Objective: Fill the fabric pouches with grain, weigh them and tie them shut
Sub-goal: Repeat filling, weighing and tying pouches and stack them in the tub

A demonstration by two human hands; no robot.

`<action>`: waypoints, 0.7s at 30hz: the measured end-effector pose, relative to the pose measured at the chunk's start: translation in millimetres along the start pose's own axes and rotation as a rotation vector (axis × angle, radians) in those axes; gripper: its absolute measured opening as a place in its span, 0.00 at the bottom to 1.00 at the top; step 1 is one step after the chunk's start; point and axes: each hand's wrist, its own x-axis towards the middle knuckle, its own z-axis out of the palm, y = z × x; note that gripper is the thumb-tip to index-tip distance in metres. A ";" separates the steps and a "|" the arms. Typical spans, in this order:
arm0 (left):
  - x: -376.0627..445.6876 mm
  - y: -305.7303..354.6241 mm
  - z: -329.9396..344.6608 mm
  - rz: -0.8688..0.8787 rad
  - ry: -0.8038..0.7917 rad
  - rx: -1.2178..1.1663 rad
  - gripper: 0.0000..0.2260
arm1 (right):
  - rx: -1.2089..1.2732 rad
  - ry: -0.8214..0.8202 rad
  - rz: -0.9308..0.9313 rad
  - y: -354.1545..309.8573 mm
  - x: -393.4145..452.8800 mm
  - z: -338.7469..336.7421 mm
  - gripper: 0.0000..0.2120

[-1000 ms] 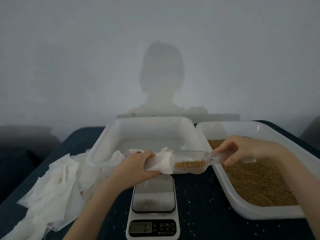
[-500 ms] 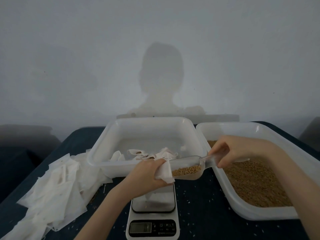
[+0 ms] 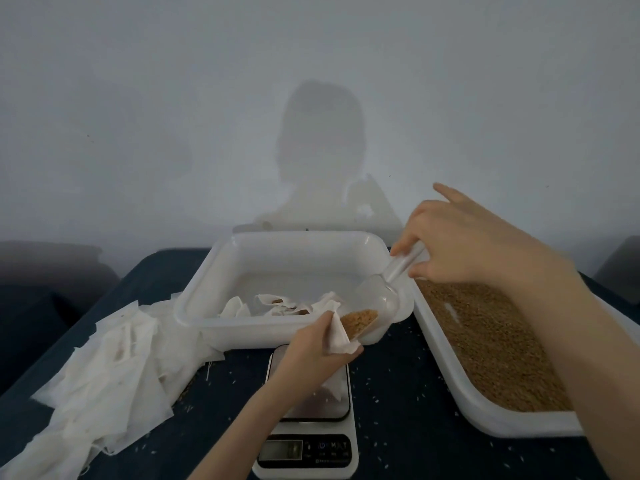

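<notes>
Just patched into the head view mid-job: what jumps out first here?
Centre frame, the right hand tips a clear scoop steeply, its grain sliding toward a white fabric pouch that the left hand holds open above the scale. At right, a white tray holds brown grain; at left, a heap of empty pouches lies on the dark table.
</notes>
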 end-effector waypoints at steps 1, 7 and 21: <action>1.0 -1.2 1.0 -0.002 0.004 -0.011 0.14 | -0.011 -0.001 -0.001 -1.7 0.6 -1.5 0.17; 3.9 -8.1 0.5 -0.010 -0.011 -0.056 0.13 | 0.020 -0.014 0.026 -1.7 -2.2 -1.7 0.17; 3.4 4.3 19.8 -0.008 0.032 -0.229 0.21 | -0.211 0.157 -0.110 -14.8 3.7 -9.6 0.16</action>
